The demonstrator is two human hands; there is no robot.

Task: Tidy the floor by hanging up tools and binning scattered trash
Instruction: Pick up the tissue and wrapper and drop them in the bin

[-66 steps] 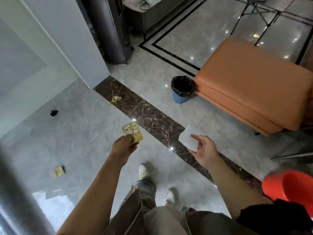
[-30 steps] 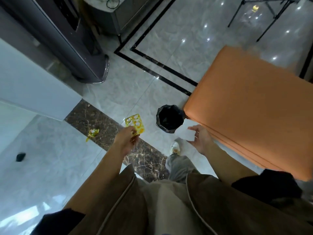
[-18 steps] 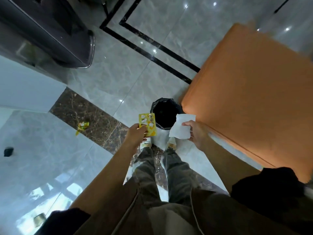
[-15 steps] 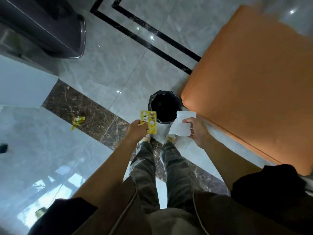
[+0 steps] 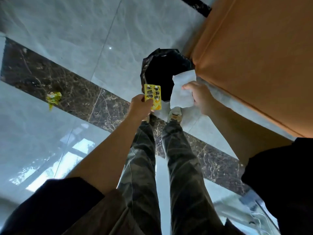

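- The floor (image 5: pixel 67 39) is polished pale grey stone tile, glossy enough to mirror a window; a dark brown strip (image 5: pixel 50 78) with light veins runs slantwise across it
- An orange upholstered seat (image 5: pixel 254 65) with a smooth, matte cover and a rounded corner fills the upper right; its corner sits just beside the bin
- The bin (image 5: pixel 144 72) is round and lined with a crinkled, shiny black bag; its inside shows only as black
- The left hand (image 5: pixel 140 107) holds a yellow blister pack (image 5: pixel 153 95), a flat rectangle with two rows of burst foil pockets; the fingers (image 5: pixel 149 106) are curled and clamped on its lower end, so most of the pack stands clear above them; in the view the pack overlaps the bin's near rim
- The right hand (image 5: pixel 201 99) grips a white paper sheet (image 5: pixel 182 92), soft and slightly creased; its fingers are closed on the sheet's right edge, one fingertip (image 5: pixel 188 86) lying on top; the sheet hangs to the left of the hand and overlaps the bin's right near rim
- A crumpled yellow wrapper (image 5: pixel 53 98) lies on the dark strip, well apart from both hands and from the bin
- Below the hands are camouflage trousers (image 5: pixel 183 167) and a pale shoe (image 5: pixel 175 114) near the foot of the bin; black sleeves (image 5: pixel 50 200) end above the bare forearms
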